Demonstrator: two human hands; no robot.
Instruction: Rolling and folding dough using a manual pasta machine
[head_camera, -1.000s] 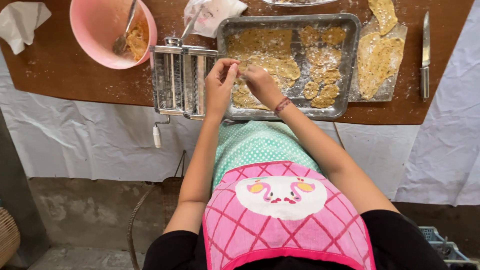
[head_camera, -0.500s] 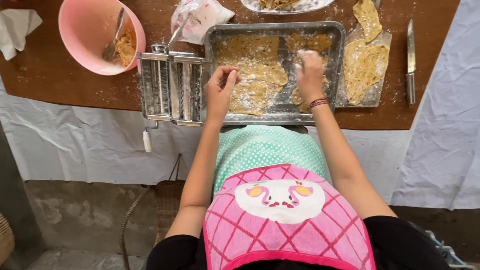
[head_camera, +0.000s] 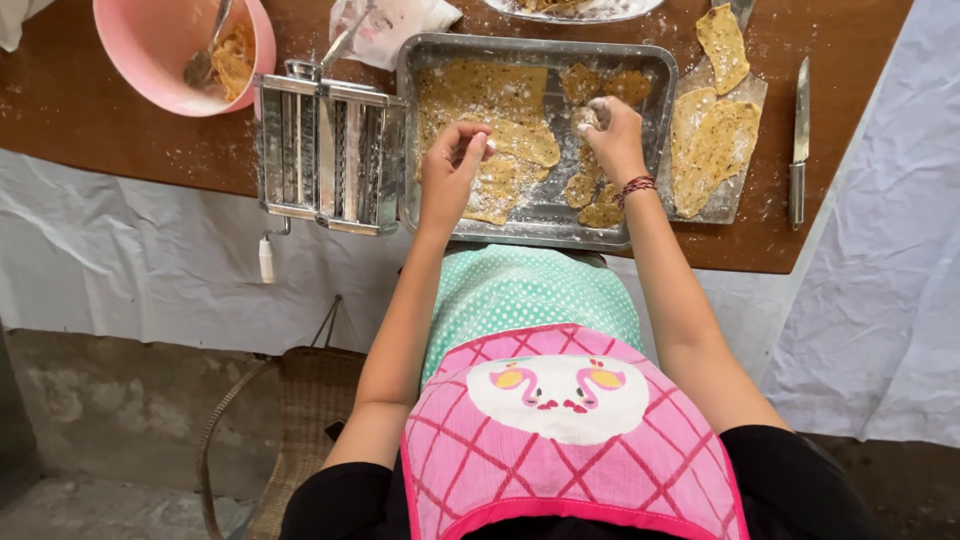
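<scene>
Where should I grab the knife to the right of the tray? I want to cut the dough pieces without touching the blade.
Take the knife by its handle, the thicker, darker lower end nearest the table edge. It lies flat, blade pointing away from the person, clear of the dough on the board. Probably easiest from above with the right hand, fingers wrapping the handle's sides.

Metal baking tray (head_camera: 432, 60): rectangular, grey, dusted with flour, set flat on the brown table just right of the pasta roller. Dough sheets (head_camera: 500, 110): thin, yellowish-tan, speckled, irregular edges, lying flat and overlapping across the tray's left half. Smaller dough pieces (head_camera: 590, 195): same colour, scattered over the right half, several touching one another
</scene>
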